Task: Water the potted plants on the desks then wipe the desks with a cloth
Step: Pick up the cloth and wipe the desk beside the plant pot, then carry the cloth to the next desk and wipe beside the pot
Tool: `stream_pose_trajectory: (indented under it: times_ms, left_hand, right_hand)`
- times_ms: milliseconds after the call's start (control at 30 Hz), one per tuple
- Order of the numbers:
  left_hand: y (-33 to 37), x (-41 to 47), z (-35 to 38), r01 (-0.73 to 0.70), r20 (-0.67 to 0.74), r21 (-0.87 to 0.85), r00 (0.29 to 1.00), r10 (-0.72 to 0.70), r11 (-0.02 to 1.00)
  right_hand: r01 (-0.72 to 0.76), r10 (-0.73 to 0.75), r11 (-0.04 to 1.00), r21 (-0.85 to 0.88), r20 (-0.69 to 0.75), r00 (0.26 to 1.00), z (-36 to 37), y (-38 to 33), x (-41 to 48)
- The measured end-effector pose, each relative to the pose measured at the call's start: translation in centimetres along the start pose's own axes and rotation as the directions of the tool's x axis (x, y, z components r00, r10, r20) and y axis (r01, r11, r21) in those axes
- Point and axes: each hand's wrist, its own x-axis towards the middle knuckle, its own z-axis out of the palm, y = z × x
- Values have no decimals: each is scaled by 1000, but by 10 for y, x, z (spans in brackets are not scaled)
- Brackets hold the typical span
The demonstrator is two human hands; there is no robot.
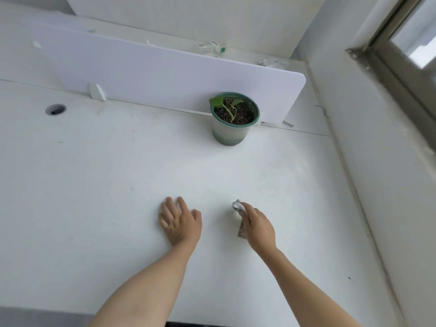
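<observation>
A small green potted plant with dark soil and a few leaves stands at the back of the white desk, against the white divider panel. My left hand lies flat on the desk with its fingers spread. To its right, my right hand presses a crumpled whitish cloth onto the desk surface, fingers curled round it. Most of the cloth is hidden under the hand.
A round cable hole sits at the desk's back left. A wall and window frame border the right side. Small clutter lies on the desk behind the divider. Faint dirty specks mark the desk surface.
</observation>
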Motion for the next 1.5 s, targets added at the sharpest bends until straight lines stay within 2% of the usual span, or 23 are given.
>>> stream_pose_trajectory:
  times_ms: [67, 133, 200, 267, 400, 500, 633, 733, 800, 867, 967, 1033, 1267, 1400, 1500]
  left_hand:
    - [-8, -2, -4, 9, -3, -16, 1000, -9, 1000]
    - [-24, -3, -11, -43, -11, -108, 999, 42, 993]
    - [-43, -17, -29, -25, 30, -304, 999, 35, 952]
    - [-61, -49, -50, 65, 44, -495, 998, -50, 866]
    - [-86, -140, -63, 141, -97, -685, 955, -282, 714]
    - [-94, -214, -44, 224, -103, -757, 887, -450, 614]
    - [-111, -290, -6, 397, 46, -737, 837, -546, 547]
    - [-133, -326, 3, 428, 16, -789, 732, -681, 441]
    - [-145, -342, -2, 412, -17, -828, 658, -753, 380]
    - [-152, -353, -6, 400, -29, -848, 621, -784, 347]
    - [-161, -364, -11, 377, -35, -861, 627, -779, 342]
    - [-172, -370, -18, 356, -46, -864, 649, -759, 357]
    - [-272, -405, -64, 299, -120, -874, 630, -767, 382]
    - [-356, -424, -99, 202, -159, -934, 507, -847, 296]
    - [-395, -436, -112, 171, -144, -958, 406, -902, 229]
  right_hand:
    - [-110, 117, 974, 198, -24, 993, -9, 0, -14]
    - [-162, 194, 919, 359, -55, 979, -13, 5, -27]
    - [-193, 249, 852, 486, -53, 967, -14, 9, -40]
    - [-203, 242, 815, 542, 0, 970, -12, 10, -54]
    - [-100, 49, 838, 537, 107, 993, -14, 5, -83]
    - [29, -145, 854, 520, 184, 972, -15, 1, -107]
    - [136, -341, 846, 516, 327, 881, -2, -7, -147]
    - [197, -416, 862, 467, 429, 802, 18, -7, -171]
    - [290, -474, 863, 414, 463, 749, 29, -5, -185]
    - [390, -528, 847, 360, 504, 683, 41, -2, -200]
    - [498, -554, 822, 276, 590, 587, 56, -2, -222]
    - [529, -559, 809, 256, 612, 559, 67, -13, -234]
    - [510, -587, 805, 303, 533, 609, 136, -90, -285]
    - [485, -585, 809, 331, 530, 614, 190, -135, -326]
    - [504, -573, 809, 303, 598, 561, 213, -159, -348]
